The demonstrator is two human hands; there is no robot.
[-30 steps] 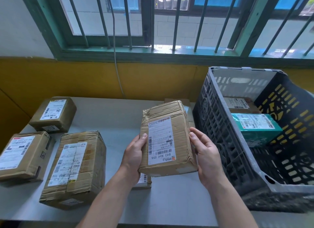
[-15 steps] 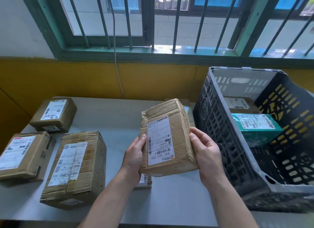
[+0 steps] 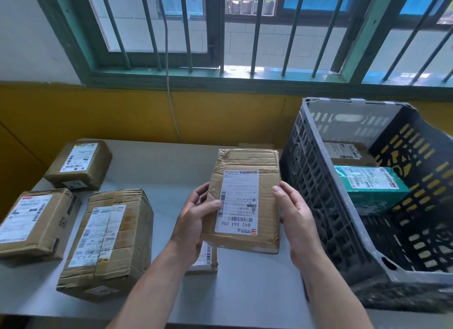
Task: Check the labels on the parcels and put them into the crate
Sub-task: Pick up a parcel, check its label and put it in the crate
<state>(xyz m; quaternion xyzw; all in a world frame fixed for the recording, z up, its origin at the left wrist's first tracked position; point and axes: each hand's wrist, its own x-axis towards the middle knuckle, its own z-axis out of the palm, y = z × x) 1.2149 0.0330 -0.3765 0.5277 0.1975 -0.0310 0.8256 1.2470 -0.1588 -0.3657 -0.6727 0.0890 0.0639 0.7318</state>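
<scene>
Stands at a grey counter [image 3: 171, 172] with a dark slatted crate [image 3: 316, 181] set on it, open side up. Well left of the crate, three taped cardboard boxes, labels up: a large box [image 3: 107, 240] closest of the three to the crate, an end box [image 3: 31, 223] farthest from it, a back box [image 3: 79, 164] level with the crate's far half.

Holds a brown parcel [image 3: 247, 159] just left of the crate, outside it and lifted off the counter, tilted with its face up toward the camera. Inside the crate, a green box [image 3: 370, 186] near the middle and a brown box [image 3: 348, 153] beyond it at the far end, both labels up. Left of the crate, below the parcel, a flat packet [image 3: 206, 257] on the counter, mostly hidden.

Grips the parcel's left edge with the left hand [image 3: 193, 221], thumb across the front, fingers curled behind. Clasps the side facing the crate with the right hand [image 3: 297, 221], thumb tip at the front edge, fingers out of sight behind the cardboard. On the parcel's face, a white label [image 3: 239, 201], upside down, reading "843 X64 056".
</scene>
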